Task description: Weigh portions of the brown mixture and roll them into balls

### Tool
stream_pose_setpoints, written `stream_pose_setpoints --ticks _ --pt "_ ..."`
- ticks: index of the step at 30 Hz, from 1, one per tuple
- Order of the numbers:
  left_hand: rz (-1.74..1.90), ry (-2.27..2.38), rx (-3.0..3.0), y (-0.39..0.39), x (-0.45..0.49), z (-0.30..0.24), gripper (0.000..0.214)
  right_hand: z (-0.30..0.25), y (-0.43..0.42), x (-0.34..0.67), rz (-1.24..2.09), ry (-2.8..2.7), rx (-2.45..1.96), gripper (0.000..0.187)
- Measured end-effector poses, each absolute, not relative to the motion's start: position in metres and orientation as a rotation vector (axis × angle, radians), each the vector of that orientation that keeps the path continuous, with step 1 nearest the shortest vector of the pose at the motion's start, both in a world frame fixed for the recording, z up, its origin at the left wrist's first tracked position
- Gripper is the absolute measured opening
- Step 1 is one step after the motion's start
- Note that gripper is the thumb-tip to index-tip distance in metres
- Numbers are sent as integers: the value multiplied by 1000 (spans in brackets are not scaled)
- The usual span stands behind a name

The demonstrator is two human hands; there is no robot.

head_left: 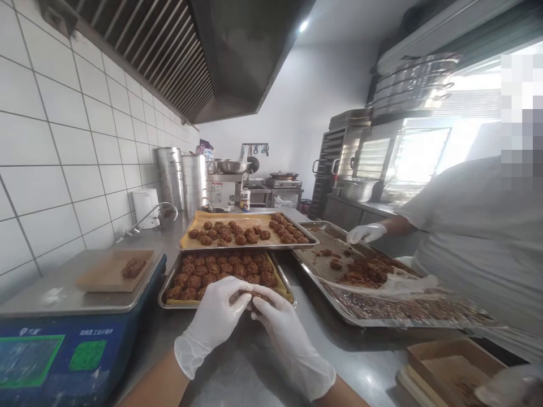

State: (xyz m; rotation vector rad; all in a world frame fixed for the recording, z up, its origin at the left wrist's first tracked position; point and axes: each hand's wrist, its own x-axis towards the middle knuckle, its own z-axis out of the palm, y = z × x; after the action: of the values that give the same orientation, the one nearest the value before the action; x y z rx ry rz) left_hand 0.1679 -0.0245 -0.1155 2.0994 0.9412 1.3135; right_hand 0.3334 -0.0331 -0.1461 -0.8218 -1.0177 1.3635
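My left hand (pixel 218 314) and my right hand (pixel 291 336), both in thin white gloves, meet over the front edge of the lower tray. Their fingertips and thumbs close round a small brown ball (pixel 258 295), mostly hidden by the fingers. Just beyond them, the lower metal tray (pixel 163 298) is packed with rows of crumbly reddish-brown balls (pixel 194 281). Partly over its back rests an upper tray (pixel 311 242) lined with yellowish paper, holding looser groups of similar balls (pixel 240 238).
At left, a blue scale (pixel 123 333) carries a paper box (pixel 99 274) with a brown lump (pixel 133 268). On the right, a large tray (pixel 360 323) holds loose brown shreds (pixel 369 270). A co-worker's gloved hand (pixel 365 233) hovers there; another box (pixel 453 350) sits lower right.
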Motion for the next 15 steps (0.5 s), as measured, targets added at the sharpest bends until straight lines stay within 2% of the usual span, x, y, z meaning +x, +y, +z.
stream_pose_setpoints --ticks 5,12,15 --pt "1255 907 1812 -20 170 -123 19 -141 -38 334 1382 -986 -762 26" --pt "1181 778 1627 -14 171 -128 29 -140 -38 335 1378 -994 -742 21" --pt "1289 854 1559 -16 167 -121 35 -142 -37 338 1374 -915 -748 21"
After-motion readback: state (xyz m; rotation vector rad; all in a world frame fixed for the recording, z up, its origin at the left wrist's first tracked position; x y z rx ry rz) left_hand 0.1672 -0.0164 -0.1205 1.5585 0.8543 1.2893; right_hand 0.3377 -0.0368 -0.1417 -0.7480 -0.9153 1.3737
